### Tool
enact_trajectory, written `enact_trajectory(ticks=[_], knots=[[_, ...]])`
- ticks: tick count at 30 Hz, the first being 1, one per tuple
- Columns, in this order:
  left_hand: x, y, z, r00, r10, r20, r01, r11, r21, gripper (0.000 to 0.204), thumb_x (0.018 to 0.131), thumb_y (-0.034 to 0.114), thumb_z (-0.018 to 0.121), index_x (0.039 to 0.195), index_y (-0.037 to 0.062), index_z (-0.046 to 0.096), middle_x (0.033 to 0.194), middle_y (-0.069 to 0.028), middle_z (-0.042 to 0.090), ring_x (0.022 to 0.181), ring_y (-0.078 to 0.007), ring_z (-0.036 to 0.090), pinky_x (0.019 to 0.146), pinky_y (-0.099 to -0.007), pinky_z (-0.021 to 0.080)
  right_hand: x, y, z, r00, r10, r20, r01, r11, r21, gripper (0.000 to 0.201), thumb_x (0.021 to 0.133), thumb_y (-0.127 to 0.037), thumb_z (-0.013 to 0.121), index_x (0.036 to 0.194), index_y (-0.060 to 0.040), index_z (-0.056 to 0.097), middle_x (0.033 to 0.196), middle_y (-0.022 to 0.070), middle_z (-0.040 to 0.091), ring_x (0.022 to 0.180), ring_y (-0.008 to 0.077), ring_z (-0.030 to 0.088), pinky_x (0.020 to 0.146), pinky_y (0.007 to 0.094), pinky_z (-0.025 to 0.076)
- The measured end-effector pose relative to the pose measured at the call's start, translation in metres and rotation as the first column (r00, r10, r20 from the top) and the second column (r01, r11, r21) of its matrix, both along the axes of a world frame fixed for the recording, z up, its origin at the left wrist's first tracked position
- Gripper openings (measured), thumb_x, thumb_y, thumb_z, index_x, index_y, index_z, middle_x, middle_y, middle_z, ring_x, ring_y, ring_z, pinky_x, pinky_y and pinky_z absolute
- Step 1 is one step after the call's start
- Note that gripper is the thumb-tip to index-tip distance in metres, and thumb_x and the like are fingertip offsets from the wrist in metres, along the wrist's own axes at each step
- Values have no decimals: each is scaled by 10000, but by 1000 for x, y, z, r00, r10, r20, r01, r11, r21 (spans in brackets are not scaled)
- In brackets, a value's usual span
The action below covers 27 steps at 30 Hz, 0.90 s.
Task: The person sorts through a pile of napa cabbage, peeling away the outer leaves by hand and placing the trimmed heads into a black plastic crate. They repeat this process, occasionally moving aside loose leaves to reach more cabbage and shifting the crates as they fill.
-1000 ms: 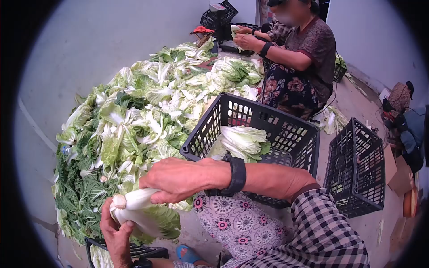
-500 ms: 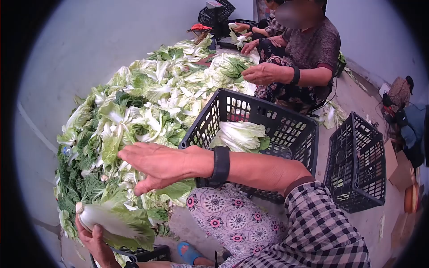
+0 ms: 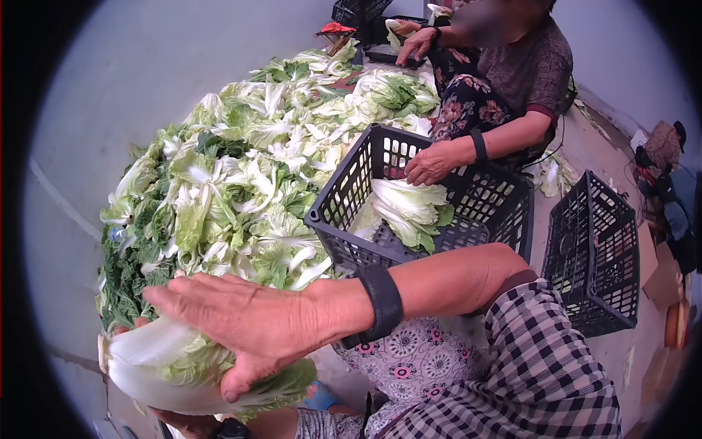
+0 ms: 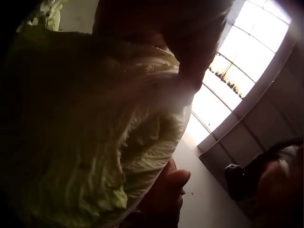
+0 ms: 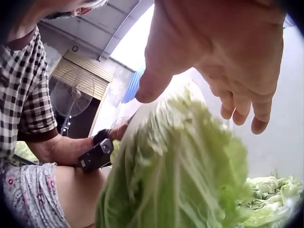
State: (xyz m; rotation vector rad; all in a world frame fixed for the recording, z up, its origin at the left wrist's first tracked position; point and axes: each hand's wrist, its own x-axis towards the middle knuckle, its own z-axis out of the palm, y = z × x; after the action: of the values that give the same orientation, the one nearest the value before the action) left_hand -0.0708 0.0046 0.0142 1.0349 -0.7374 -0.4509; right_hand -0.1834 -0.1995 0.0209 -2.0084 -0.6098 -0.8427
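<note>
A napa cabbage (image 3: pixel 150 366) lies sideways at the lower left of the head view, its pale stem end pointing left. My left hand (image 3: pixel 191 423) holds it from below, largely hidden by the cabbage. Over the upper side of the cabbage spreads my right hand (image 3: pixel 241 314), fingers straight and thumb apart. The right wrist view shows that hand's extended fingers (image 5: pixel 259 121) above the leafy head (image 5: pixel 171 166). In the dark left wrist view, cabbage leaves (image 4: pixel 142 156) fill much of the picture.
Ahead stands a black plastic crate (image 3: pixel 344 245) with a cabbage (image 3: pixel 409 208) inside. Another person's hand (image 3: pixel 439 162) reaches into it. A second black crate (image 3: pixel 592 256) stands to the right. Loose cabbage leaves (image 3: pixel 241 175) are heaped along the wall at left.
My right hand lifted off the cabbage, then came back down over it. The left hand swung the cabbage left and down, then brought it nearer. The other person's hand moved into the crate.
</note>
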Motion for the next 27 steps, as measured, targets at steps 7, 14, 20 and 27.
enact_trajectory(ticks=[7,14,20,27], knots=[[-8,-10,0,955,-185,231,197,980,-26,747,879,458,538,1406,26,233,1354,-138,391,1178,-305,457,977,-430,401,-17,-20,18,944,192,-267,-101,943,318,724,591,-130,759,1225,26,445,1042,172,617,962,282,612,873,344,493],[-3,-15,11,990,50,134,-81,967,240,622,840,415,619,1260,-2,428,1091,-129,565,968,-231,581,825,-345,492,-103,-117,35,929,-147,-339,312,805,505,702,678,-117,783,1273,0,429,1090,101,618,961,175,614,870,325,513],[5,-15,5,992,-61,110,25,952,304,526,874,363,594,1240,14,444,1026,-89,573,904,-195,584,805,-332,495,-192,-170,-5,742,-498,-449,671,550,498,666,704,-100,771,1274,6,442,1113,73,601,971,130,586,887,284,475],[-2,-36,-2,987,-121,107,71,921,383,529,833,365,641,1171,-9,479,988,-104,588,849,-198,607,774,-334,507,-226,-200,-73,505,-469,-724,778,612,146,659,654,-154,760,1232,2,485,1069,94,617,969,158,567,885,285,429]])
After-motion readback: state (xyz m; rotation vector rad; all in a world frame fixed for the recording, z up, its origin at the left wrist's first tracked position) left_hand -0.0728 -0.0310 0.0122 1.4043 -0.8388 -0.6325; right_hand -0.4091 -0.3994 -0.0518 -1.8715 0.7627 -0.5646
